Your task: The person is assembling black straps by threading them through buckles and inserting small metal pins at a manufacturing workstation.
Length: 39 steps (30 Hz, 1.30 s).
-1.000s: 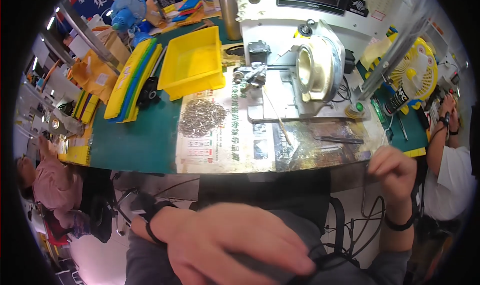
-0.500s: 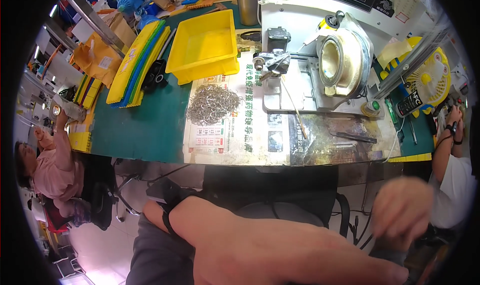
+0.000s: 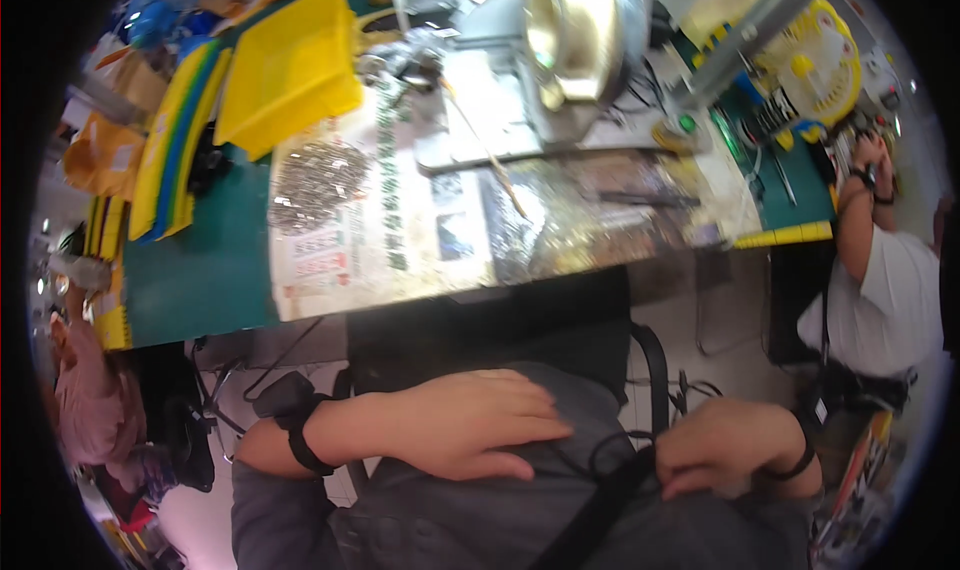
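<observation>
My left hand [image 3: 470, 425] lies palm down over my dark grey shirt [image 3: 430, 525], its fingers stretched out and holding nothing. A black band with a small dark device [image 3: 290, 398] circles the left wrist. At the right, my right hand [image 3: 725, 445] has its fingers curled round a black strap [image 3: 605, 510] that runs down across my front. A thin black cable [image 3: 600, 448] loops beside that strap. Both hands are off the bench, nearer to me than its front edge. On the bench sits a heap of small metal pieces [image 3: 318, 180].
A yellow bin [image 3: 290, 70] stands behind the heap. A large pale spool [image 3: 570, 40] sits on the white machine at the back. Dark tweezers [image 3: 648, 199] lie near the front edge. People sit at both sides; a black chair armrest [image 3: 652, 375] rises near my right hand.
My view has shifted and tilted. My left hand has drawn back from the lower right toward my middle. The right hand, blurred before, now grips the strap.
</observation>
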Each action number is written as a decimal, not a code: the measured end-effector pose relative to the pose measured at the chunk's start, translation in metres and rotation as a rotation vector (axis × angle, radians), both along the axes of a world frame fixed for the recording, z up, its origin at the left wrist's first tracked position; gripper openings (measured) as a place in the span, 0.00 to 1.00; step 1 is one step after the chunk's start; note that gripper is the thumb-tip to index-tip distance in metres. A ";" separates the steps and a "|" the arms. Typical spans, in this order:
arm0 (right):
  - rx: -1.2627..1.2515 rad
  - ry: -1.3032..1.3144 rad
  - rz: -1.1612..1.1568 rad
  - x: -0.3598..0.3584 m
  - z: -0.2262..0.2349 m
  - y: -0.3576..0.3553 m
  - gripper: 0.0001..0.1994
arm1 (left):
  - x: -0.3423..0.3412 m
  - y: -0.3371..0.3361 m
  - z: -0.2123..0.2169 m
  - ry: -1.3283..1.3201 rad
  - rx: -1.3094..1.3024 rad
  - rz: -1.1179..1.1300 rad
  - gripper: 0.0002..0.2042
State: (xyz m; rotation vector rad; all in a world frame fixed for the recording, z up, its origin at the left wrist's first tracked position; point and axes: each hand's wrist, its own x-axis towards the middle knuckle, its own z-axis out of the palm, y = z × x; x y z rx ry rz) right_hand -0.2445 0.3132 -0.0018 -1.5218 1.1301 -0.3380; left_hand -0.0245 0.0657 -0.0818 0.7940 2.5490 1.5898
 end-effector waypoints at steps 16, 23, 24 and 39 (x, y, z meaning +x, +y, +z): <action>-0.351 0.340 -0.518 0.042 -0.057 0.010 0.11 | 0.010 -0.031 0.010 -0.059 0.041 0.151 0.04; -0.149 -0.023 -1.011 -0.078 -0.015 0.026 0.11 | 0.018 -0.043 0.001 -0.084 0.006 0.301 0.10; -0.198 -0.011 -1.198 -0.087 -0.020 0.026 0.11 | 0.021 -0.046 0.003 -0.077 0.006 0.296 0.10; -1.060 0.318 -0.757 -0.058 0.011 -0.096 0.04 | 0.022 -0.048 0.020 0.002 0.037 0.475 0.11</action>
